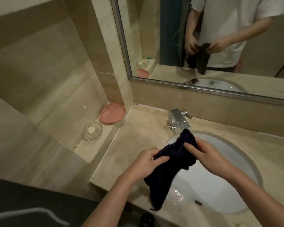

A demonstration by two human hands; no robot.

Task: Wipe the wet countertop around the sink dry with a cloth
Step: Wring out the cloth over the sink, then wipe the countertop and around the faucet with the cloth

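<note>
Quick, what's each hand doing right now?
Left hand: fingers curled round the dark cloth, gripping it.
Right hand: fingers pinch the same cloth above the sink.

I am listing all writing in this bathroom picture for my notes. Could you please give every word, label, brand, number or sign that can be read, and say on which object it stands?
None: no text can be read anywhere in this view.
The faucet, dark cloth, pink dish and glass soap dish show no marking.
The mirror reflects no writing either.
</note>
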